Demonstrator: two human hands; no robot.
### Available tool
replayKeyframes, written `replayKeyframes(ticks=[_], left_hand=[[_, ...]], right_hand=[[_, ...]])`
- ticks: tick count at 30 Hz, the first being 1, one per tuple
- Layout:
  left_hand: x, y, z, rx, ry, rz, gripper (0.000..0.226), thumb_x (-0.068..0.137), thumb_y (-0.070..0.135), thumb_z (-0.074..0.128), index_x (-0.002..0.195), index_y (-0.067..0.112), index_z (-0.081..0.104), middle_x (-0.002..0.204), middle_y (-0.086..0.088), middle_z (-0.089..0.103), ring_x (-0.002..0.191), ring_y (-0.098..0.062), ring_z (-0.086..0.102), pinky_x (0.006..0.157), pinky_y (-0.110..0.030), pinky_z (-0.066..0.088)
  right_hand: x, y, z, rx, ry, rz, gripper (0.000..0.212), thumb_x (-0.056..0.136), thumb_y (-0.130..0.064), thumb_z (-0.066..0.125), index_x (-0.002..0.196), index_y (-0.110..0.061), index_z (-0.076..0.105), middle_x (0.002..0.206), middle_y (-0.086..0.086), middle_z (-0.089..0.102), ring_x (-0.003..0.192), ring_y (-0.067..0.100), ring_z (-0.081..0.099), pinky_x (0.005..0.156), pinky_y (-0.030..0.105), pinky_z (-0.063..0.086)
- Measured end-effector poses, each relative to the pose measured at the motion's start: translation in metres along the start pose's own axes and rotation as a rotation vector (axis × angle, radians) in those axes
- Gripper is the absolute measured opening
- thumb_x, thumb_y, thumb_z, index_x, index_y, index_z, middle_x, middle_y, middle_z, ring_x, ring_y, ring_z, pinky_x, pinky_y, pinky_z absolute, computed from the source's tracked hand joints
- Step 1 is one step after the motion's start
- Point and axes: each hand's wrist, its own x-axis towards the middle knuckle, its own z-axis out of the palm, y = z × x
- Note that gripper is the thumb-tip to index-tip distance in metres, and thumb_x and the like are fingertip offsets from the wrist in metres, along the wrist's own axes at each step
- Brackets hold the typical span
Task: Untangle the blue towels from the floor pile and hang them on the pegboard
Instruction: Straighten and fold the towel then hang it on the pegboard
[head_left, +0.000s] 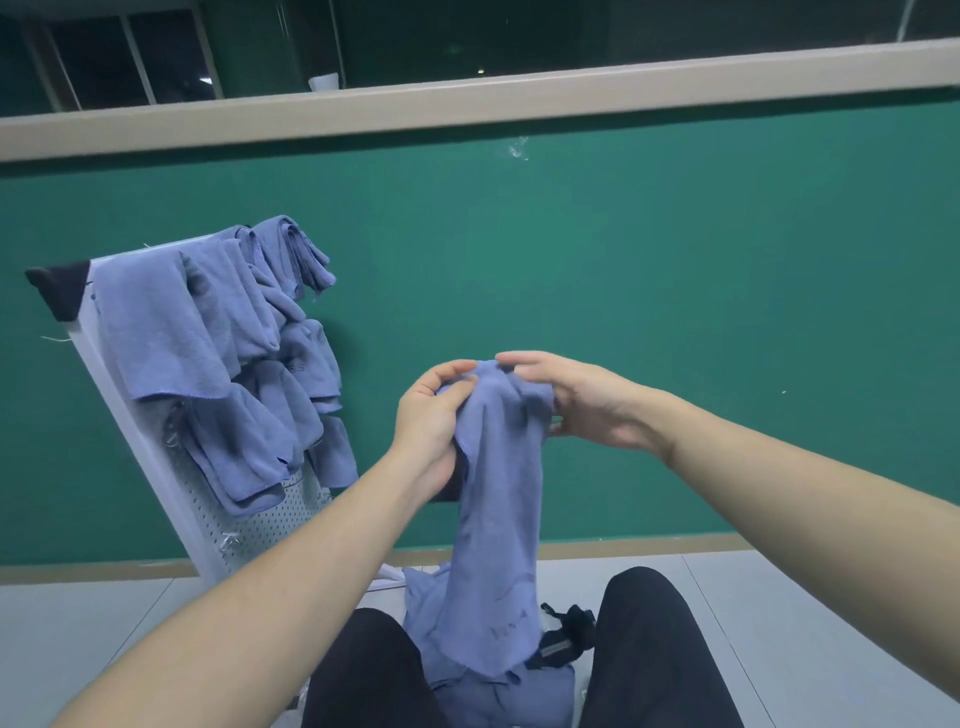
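Holding a blue towel (498, 493) up before the green wall (675, 286), both hands pinch its top edge: the left hand (431, 421) curls round the left side, the right hand (582, 400) grips the right. It hangs down to the pile (483, 691) on the floor (805, 623) between the knees. Left of it, hung towels (234, 358) drape the white pegboard (249, 530).

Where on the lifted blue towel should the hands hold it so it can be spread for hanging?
Probably along the top edge, from above: both the left hand and right hand already pinch the bunched top of the towel, which hangs straight down. Sliding them apart to the corners would likely open it.
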Motion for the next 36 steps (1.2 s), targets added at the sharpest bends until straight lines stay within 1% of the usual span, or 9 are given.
replayKeyframes(ticks=[4, 8, 14, 18, 23, 27, 29, 32, 36], left_hand=[[0.004, 0.009, -0.007, -0.007, 0.007, -0.069, 0.016, 0.093, 0.002, 0.064, 0.093, 0.017, 0.070, 0.085, -0.004, 0.073, 0.067, -0.015, 0.069, 0.061, -0.025, 0.056], [0.009, 0.016, -0.019, 0.025, 0.000, -0.093, 0.019, 0.095, 0.005, 0.062, 0.104, 0.021, 0.068, 0.090, -0.006, 0.071, 0.068, -0.015, 0.066, 0.060, -0.027, 0.054], [0.000, 0.010, -0.033, 0.088, -0.275, -0.158, 0.030, 0.095, 0.023, 0.062, 0.123, 0.033, 0.062, 0.101, -0.001, 0.067, 0.077, -0.016, 0.057, 0.069, -0.031, 0.043], [-0.011, -0.004, -0.031, 0.031, -0.371, -0.120, 0.033, 0.093, 0.007, 0.061, 0.118, 0.028, 0.065, 0.101, 0.003, 0.070, 0.075, -0.014, 0.063, 0.070, -0.027, 0.049], [-0.011, -0.009, -0.013, 0.013, -0.250, -0.075, 0.030, 0.094, -0.010, 0.055, 0.098, 0.016, 0.069, 0.099, 0.002, 0.068, 0.074, -0.010, 0.063, 0.067, -0.025, 0.054], [-0.006, 0.000, -0.004, -0.099, -0.203, -0.089, 0.027, 0.095, -0.011, 0.050, 0.095, 0.011, 0.066, 0.089, -0.003, 0.069, 0.071, -0.012, 0.066, 0.067, -0.023, 0.057], [-0.004, 0.003, -0.003, -0.162, -0.178, -0.102, 0.025, 0.097, -0.010, 0.050, 0.094, 0.010, 0.065, 0.089, -0.005, 0.069, 0.070, -0.013, 0.069, 0.064, -0.024, 0.057], [-0.001, 0.008, -0.006, -0.189, -0.134, -0.118, 0.023, 0.097, -0.008, 0.051, 0.095, 0.011, 0.064, 0.086, -0.006, 0.068, 0.066, -0.013, 0.070, 0.060, -0.025, 0.057], [0.005, 0.013, -0.018, -0.099, -0.078, -0.118, 0.021, 0.096, -0.007, 0.053, 0.093, 0.011, 0.064, 0.081, -0.006, 0.067, 0.060, -0.011, 0.067, 0.056, -0.022, 0.055]], right_hand=[[-0.001, 0.006, 0.006, -0.010, 0.028, -0.046, 0.029, 0.095, -0.008, 0.063, 0.118, -0.025, 0.071, 0.116, -0.008, 0.072, 0.096, 0.010, 0.066, 0.081, 0.027, 0.054], [0.005, 0.003, 0.009, 0.030, 0.131, -0.074, 0.021, 0.094, -0.003, 0.063, 0.102, -0.020, 0.074, 0.098, -0.009, 0.075, 0.086, 0.008, 0.067, 0.072, 0.020, 0.052], [0.010, -0.004, 0.011, 0.129, 0.215, -0.096, 0.019, 0.093, -0.003, 0.064, 0.099, -0.019, 0.072, 0.092, -0.002, 0.075, 0.078, 0.011, 0.068, 0.072, 0.022, 0.056], [0.009, -0.009, 0.007, 0.198, 0.291, -0.071, 0.018, 0.096, -0.004, 0.061, 0.101, -0.019, 0.070, 0.086, 0.008, 0.072, 0.072, 0.017, 0.065, 0.068, 0.026, 0.057], [0.009, -0.010, 0.001, 0.161, 0.360, -0.017, 0.017, 0.099, -0.019, 0.058, 0.108, -0.025, 0.071, 0.098, 0.002, 0.071, 0.082, 0.015, 0.066, 0.075, 0.027, 0.056], [0.001, -0.006, 0.000, 0.039, 0.186, -0.023, 0.027, 0.097, -0.030, 0.061, 0.123, -0.039, 0.062, 0.116, -0.003, 0.068, 0.095, 0.015, 0.063, 0.085, 0.031, 0.051], [-0.003, -0.002, -0.002, -0.009, 0.055, -0.003, 0.044, 0.095, -0.026, 0.063, 0.131, -0.050, 0.053, 0.126, 0.000, 0.067, 0.098, 0.019, 0.063, 0.095, 0.039, 0.050], [-0.003, 0.008, -0.004, -0.048, -0.031, -0.006, 0.065, 0.090, -0.008, 0.067, 0.136, -0.051, 0.049, 0.129, 0.015, 0.062, 0.097, 0.025, 0.057, 0.103, 0.049, 0.049], [0.002, 0.011, -0.004, -0.042, 0.046, 0.005, 0.060, 0.091, -0.003, 0.065, 0.135, -0.043, 0.054, 0.132, 0.020, 0.062, 0.096, 0.025, 0.061, 0.098, 0.047, 0.051]])
